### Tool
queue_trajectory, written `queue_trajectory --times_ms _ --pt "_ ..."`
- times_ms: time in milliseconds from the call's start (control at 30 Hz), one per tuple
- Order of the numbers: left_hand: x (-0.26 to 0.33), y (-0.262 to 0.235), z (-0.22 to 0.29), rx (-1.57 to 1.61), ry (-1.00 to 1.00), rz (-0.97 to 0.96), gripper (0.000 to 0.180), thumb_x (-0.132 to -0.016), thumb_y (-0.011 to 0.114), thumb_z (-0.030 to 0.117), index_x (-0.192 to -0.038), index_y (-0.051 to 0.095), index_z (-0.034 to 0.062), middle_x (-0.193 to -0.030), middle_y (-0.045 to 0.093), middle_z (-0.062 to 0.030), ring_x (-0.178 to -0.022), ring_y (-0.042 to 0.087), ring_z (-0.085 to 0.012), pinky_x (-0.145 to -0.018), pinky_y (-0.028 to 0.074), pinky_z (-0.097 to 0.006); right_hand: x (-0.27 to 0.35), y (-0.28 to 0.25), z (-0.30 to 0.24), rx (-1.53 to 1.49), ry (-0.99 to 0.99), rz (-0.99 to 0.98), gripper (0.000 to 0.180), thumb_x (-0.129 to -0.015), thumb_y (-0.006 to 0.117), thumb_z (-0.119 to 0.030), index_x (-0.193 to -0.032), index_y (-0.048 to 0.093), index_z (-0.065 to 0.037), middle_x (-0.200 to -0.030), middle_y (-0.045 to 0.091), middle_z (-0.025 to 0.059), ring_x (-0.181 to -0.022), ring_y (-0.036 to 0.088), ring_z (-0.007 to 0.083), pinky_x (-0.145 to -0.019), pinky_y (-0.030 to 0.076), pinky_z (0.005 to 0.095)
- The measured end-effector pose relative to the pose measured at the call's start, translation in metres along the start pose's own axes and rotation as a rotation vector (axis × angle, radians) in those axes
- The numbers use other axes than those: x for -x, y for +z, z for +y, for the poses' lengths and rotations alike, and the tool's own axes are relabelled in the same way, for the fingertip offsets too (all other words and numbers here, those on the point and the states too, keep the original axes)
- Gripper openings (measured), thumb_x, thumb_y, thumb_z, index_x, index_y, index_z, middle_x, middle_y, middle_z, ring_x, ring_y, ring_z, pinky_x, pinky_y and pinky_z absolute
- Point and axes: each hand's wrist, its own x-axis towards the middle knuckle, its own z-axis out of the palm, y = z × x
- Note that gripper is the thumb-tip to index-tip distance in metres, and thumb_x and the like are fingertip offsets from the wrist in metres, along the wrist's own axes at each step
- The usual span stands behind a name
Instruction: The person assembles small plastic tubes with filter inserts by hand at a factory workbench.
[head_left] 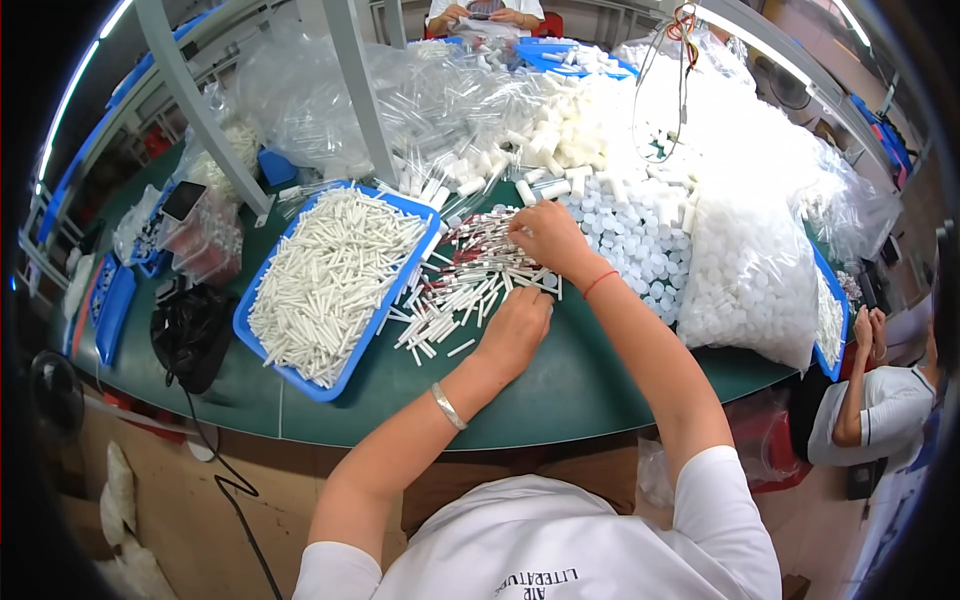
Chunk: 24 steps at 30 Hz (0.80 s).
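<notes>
At a green worktable [560, 390] crowded with plastic bags, a left hand [515, 330] lies loosely curled, and a right hand [545, 235] spreads its fingers, on a heap of thin white, red-marked tubes [455, 290] lying at mixed angles, beside a blue tray [262, 290] of white sticks.

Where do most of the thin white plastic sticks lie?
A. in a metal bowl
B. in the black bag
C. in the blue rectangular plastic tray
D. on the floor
C: the thin white plastic sticks fill the blue rectangular plastic tray to the left of both hands.
</notes>
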Motion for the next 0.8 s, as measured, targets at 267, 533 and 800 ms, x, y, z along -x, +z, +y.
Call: queue_trajectory --times_ms 267,533,800 --pt "0.005 -0.02 0.005 0.605 -0.457 0.07 0.023 -0.084 0.066 0.006 -0.107 0.066 0.0024 -0.094 0.055 -0.0062 -0.076 0.06 -0.013 -0.068 0.051 -0.023 0.008 -0.002 0.0 -0.173 -0.039 0.045 0.009 -0.073 0.068 -0.015 -0.073 0.067 -0.006 -0.075 0.066 0.0101 -0.08 0.061 0.0288 -0.076 0.047 0.0397" --pt "0.0 -0.036 -0.007 1.222 -0.808 0.079 0.032 -0.092 0.061 0.012 -0.12 0.057 -0.0038 -0.101 0.063 -0.0089 -0.087 0.063 -0.0129 -0.08 0.053 -0.025 0.016 -0.01 0.002 -0.264 0.089 -0.061 0.014 -0.077 0.069 -0.019 -0.081 0.065 -0.005 -0.08 0.064 0.0118 -0.08 0.063 0.0291 -0.069 0.05 0.0385" --pt "0.001 -0.039 -0.022 1.525 -0.873 0.152 0.038 -0.094 0.057 0.012 -0.127 0.049 -0.0043 -0.112 0.061 -0.0121 -0.096 0.061 -0.0159 -0.088 0.052 -0.028 0.032 -0.025 0.009 -0.228 0.177 -0.108 0.017 -0.087 0.061 -0.018 -0.099 0.066 -0.007 -0.092 0.062 0.0135 -0.088 0.061 0.0327 -0.077 0.049 0.0399"
